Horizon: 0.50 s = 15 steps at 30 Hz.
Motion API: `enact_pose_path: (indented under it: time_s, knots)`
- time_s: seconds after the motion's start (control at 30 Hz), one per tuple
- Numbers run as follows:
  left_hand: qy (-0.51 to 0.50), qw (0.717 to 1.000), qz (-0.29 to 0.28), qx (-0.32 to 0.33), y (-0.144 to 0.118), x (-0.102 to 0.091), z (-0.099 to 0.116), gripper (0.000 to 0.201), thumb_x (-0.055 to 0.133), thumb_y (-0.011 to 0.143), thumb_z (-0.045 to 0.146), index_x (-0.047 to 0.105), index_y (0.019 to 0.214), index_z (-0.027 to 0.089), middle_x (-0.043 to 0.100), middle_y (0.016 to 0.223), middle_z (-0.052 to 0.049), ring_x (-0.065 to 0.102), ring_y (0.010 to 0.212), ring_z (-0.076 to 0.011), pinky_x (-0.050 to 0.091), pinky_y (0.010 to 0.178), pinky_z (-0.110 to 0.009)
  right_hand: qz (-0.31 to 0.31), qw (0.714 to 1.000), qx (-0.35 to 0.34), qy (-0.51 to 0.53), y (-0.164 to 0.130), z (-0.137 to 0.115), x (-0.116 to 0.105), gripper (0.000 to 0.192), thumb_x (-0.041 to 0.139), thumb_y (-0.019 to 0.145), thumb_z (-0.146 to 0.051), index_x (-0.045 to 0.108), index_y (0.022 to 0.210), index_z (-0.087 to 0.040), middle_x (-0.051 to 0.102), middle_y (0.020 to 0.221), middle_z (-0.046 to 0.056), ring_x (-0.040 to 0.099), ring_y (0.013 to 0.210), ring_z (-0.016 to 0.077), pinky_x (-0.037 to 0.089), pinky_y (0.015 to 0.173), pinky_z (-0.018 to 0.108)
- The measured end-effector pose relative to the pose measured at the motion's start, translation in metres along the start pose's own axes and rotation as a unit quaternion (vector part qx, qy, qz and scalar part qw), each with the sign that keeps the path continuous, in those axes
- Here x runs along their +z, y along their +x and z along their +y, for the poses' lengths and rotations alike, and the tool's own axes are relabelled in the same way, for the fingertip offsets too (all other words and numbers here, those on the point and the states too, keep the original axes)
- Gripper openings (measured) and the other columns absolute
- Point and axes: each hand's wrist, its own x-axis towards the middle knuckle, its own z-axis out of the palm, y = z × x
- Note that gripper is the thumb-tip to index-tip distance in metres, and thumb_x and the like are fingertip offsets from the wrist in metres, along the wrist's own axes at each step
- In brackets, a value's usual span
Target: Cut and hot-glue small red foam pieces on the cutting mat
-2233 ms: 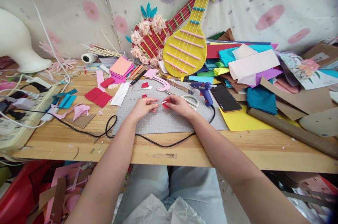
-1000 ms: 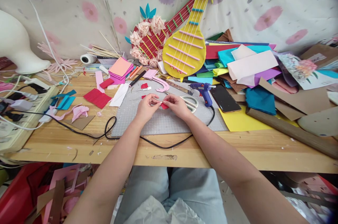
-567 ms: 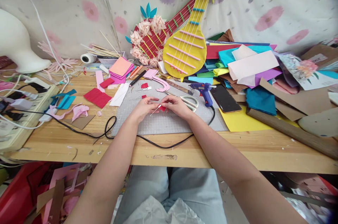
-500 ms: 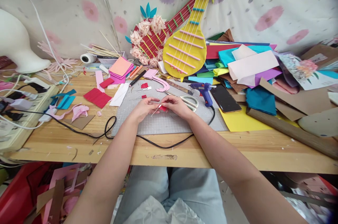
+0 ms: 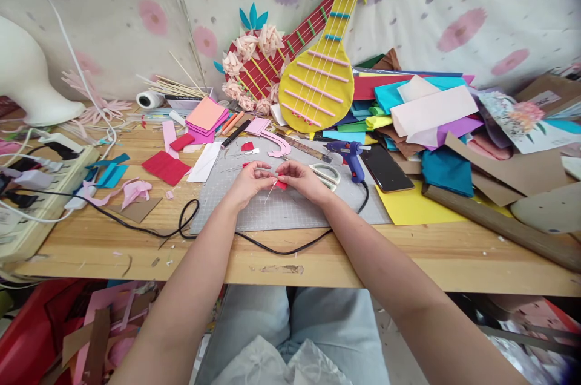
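Observation:
My left hand (image 5: pixel 248 181) and my right hand (image 5: pixel 305 179) meet over the grey cutting mat (image 5: pixel 281 209). Together they pinch a small red paper piece (image 5: pixel 281 184) with a thin white stick (image 5: pixel 271 192) poking down and left from it. The fingertips of both hands touch the piece. Other small red scraps (image 5: pixel 247 146) lie on the mat just beyond my hands. White-handled scissors (image 5: pixel 327 174) rest right of my right hand.
A blue glue gun (image 5: pixel 350 158) and a black phone (image 5: pixel 387 169) lie right of the mat, its black cord (image 5: pixel 272 247) running along the table front. Coloured paper heaps (image 5: pixel 431 112) fill the right; a yellow paper guitar (image 5: pixel 320 79) leans behind; a power strip (image 5: pixel 40 179) sits left.
My hands have come together on the red piece, and the thin white stick now shows hanging below it, tilted more steeply than half a second ago.

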Motion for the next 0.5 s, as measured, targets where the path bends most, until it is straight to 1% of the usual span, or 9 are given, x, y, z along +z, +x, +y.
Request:
enact_pose_path:
  time_s: [0.07, 0.13, 0.23, 0.33, 0.4, 0.5]
  knots:
    - [0.025, 0.999, 0.025, 0.026, 0.001, 0.003, -0.001, 0.045, 0.075, 0.053, 0.019, 0.046, 0.088, 0.016, 0.061, 0.067, 0.003, 0.059, 0.057, -0.0089, 0.046, 0.062, -0.025, 0.01, 1.0, -0.004, 0.007, 0.0, 0.0, 0.0, 0.028, 0.068, 0.064, -0.034, 0.053, 0.083, -0.02, 0.058, 0.076, -0.002, 0.056, 0.066, 0.0101, 0.048, 0.061, 0.026]
    - [0.048, 0.996, 0.047, 0.052, 0.002, 0.005, -0.002, 0.045, 0.075, 0.052, 0.02, 0.044, 0.085, 0.017, 0.058, 0.067, 0.005, 0.056, 0.054, -0.0067, 0.045, 0.059, -0.022, 0.021, 1.0, -0.002, 0.011, 0.0, 0.0, 0.001, 0.029, 0.067, 0.065, -0.034, 0.052, 0.087, -0.019, 0.059, 0.076, -0.002, 0.057, 0.066, 0.0098, 0.048, 0.063, 0.026]
    - [0.085, 0.99, 0.056, 0.099, 0.003, 0.007, -0.006, 0.044, 0.073, 0.052, 0.02, 0.042, 0.083, 0.018, 0.051, 0.07, 0.007, 0.052, 0.051, -0.0032, 0.042, 0.055, -0.018, 0.04, 0.999, 0.016, 0.011, 0.002, 0.002, 0.004, 0.031, 0.067, 0.065, -0.034, 0.051, 0.086, -0.019, 0.058, 0.068, -0.003, 0.056, 0.059, 0.0091, 0.047, 0.06, 0.025]
    - [0.117, 0.982, 0.06, 0.133, 0.003, 0.007, -0.01, 0.042, 0.071, 0.054, 0.019, 0.041, 0.083, 0.018, 0.048, 0.075, 0.006, 0.054, 0.052, -0.0029, 0.042, 0.053, -0.017, 0.062, 0.998, 0.026, 0.006, 0.006, 0.007, 0.005, 0.034, 0.07, 0.061, -0.034, 0.05, 0.083, -0.018, 0.057, 0.062, -0.005, 0.056, 0.054, 0.0091, 0.045, 0.056, 0.024]
    - [0.123, 0.98, 0.066, 0.139, 0.003, 0.008, -0.01, 0.042, 0.071, 0.054, 0.019, 0.041, 0.083, 0.018, 0.047, 0.078, 0.006, 0.056, 0.054, -0.0037, 0.043, 0.054, -0.018, 0.077, 0.997, 0.026, -0.001, 0.008, 0.01, 0.005, 0.035, 0.071, 0.059, -0.033, 0.049, 0.082, -0.019, 0.057, 0.062, -0.005, 0.057, 0.053, 0.0092, 0.044, 0.054, 0.024]
    - [0.111, 0.982, 0.086, 0.123, 0.004, 0.008, -0.008, 0.045, 0.073, 0.052, 0.019, 0.043, 0.085, 0.019, 0.049, 0.08, 0.005, 0.057, 0.053, -0.005, 0.045, 0.053, -0.019, 0.099, 0.995, 0.013, -0.013, 0.011, 0.012, 0.002, 0.034, 0.07, 0.058, -0.032, 0.049, 0.081, -0.019, 0.056, 0.062, -0.006, 0.057, 0.053, 0.009, 0.044, 0.054, 0.024]
